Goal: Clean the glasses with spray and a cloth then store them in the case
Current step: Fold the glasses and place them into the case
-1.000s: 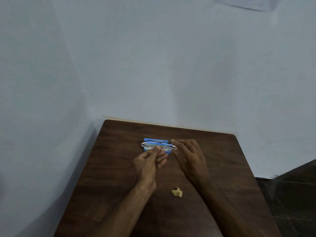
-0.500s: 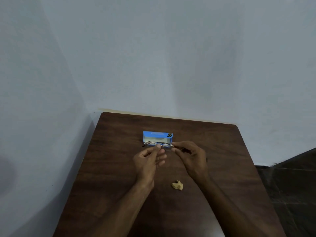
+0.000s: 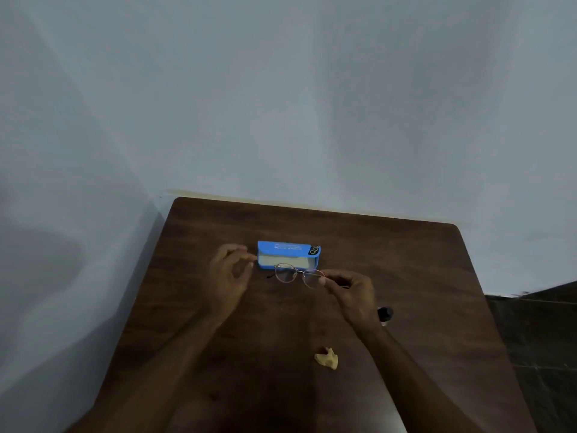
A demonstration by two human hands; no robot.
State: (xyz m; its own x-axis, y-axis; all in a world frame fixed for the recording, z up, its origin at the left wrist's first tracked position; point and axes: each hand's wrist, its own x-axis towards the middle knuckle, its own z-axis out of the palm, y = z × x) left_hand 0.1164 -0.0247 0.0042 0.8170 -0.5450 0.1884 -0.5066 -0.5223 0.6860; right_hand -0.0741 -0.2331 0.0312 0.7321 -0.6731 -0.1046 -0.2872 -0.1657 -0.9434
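Right hand (image 3: 352, 296) pinching glasses (image 3: 295, 275), left hand (image 3: 229, 276) loosely curled, empty, beside open blue case (image 3: 287, 246), pale lining

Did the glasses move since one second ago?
Yes. The glasses, then over the case, are now nearer the person and slightly right, pinched by the right hand.

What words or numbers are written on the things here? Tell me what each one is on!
White print lines on the blue case lid: too small and blurred to read.
Pale mark on the case's black patch: looks like a logo, not readable.
Glasses, yellow cloth, dark bottle: no text visible.
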